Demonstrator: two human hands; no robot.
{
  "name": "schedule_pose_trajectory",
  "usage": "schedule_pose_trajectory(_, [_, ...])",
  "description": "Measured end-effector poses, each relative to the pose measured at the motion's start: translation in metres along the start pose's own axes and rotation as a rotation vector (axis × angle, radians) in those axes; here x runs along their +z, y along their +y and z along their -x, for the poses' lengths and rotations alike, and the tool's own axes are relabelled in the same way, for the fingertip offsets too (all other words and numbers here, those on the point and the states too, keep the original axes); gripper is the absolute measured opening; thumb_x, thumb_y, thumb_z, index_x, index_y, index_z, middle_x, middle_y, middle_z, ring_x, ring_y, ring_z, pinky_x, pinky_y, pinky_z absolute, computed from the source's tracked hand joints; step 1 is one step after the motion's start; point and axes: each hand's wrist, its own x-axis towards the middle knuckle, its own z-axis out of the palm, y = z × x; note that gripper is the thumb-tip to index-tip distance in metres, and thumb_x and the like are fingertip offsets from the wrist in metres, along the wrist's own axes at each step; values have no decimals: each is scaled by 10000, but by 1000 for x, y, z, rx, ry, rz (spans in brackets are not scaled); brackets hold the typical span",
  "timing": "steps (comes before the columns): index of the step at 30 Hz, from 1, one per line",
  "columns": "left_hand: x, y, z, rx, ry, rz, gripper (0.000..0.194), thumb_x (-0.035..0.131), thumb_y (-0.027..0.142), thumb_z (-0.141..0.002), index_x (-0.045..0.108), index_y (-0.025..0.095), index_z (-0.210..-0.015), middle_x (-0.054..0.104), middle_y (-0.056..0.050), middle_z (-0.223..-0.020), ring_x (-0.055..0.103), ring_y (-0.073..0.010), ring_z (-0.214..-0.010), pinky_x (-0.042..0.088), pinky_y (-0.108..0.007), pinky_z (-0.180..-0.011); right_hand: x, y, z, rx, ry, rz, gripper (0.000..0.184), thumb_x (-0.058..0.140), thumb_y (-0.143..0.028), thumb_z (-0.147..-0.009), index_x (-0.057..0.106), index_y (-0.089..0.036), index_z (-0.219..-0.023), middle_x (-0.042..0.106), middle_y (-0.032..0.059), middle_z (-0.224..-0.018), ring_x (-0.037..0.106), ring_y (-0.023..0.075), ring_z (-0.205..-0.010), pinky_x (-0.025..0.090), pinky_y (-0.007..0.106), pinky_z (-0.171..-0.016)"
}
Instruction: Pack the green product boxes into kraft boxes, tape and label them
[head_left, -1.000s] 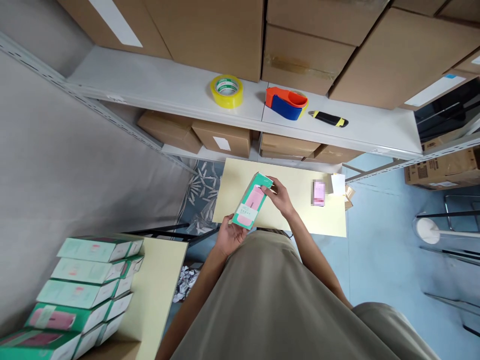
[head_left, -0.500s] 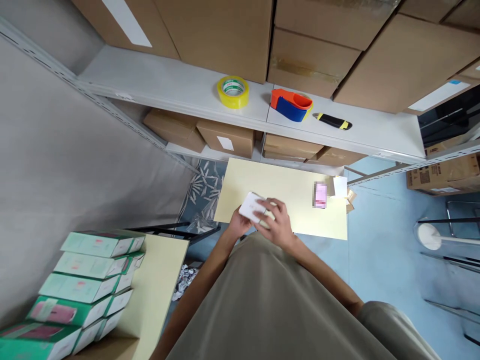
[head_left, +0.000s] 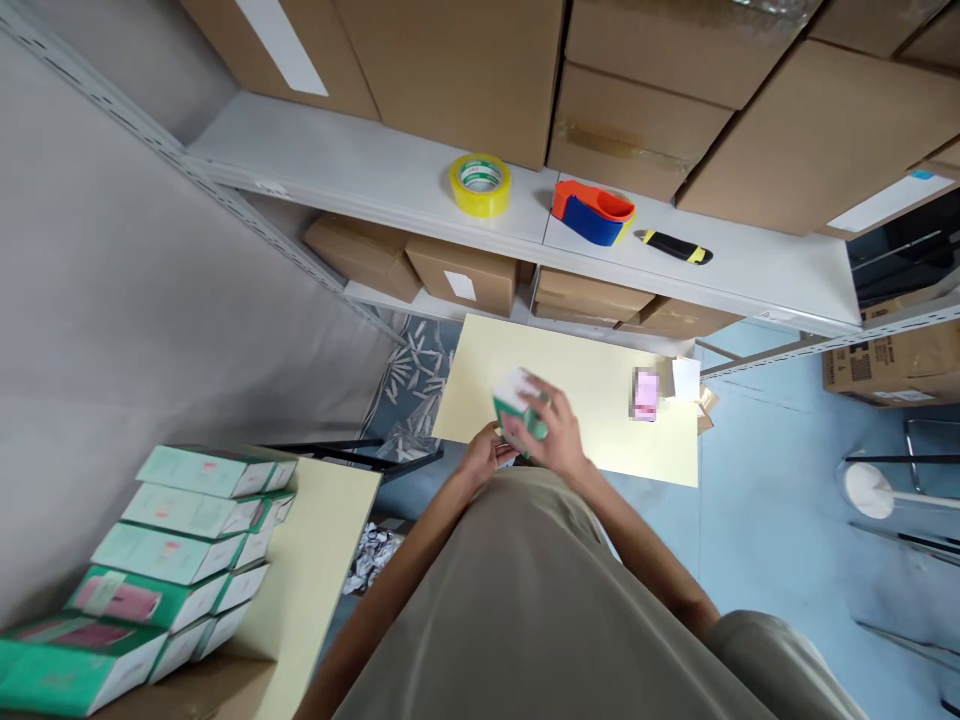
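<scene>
A green-and-white cardboard box [head_left: 508, 392], best pressed lightly, is held by the half-curled right hand [head_left: 561, 435]; left hand [head_left: 481, 455], seven o'clock: openness, grip unclear.

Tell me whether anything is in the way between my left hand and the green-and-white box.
Nothing visible stands between the left hand and the green-and-white box; they are close together, though blur hides whether they touch. The right hand holds the box from the other side.
</scene>
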Motion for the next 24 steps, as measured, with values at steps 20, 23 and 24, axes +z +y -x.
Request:
schedule_pose_trajectory(20, [-37,37,26,269,214,-247,320,739,533,-943,724,215,-912,467,58,-621,466,-142,-609,372,-272,-620,69,65,60,1292,-75,-810,490,581,-722,-957,587,-239,-1046,703,101,-994,769,250,-808,679,412,-687])
schedule_pose_trajectory(23, [-45,15,26,265,334,-200,309,751,522,-935,752,217,-985,578,10,-759,545,-161,-702,441,-274,-686,70,72,52,1177,92,-753,471,697,-669,-874,570,-268,-1087,682,60,-1008,754,239,-885,685,421,-781])
schedule_pose_trajectory(24, [-49,7,24,258,373,-187,312,770,516,-919,760,219,-1015,621,-13,-833,582,-173,-753,471,-280,-721,69,74,44,1130,152,-714,479,714,-649,-855,559,-280,-1119,681,48,-1044,748,227,-915,682,415,-808])
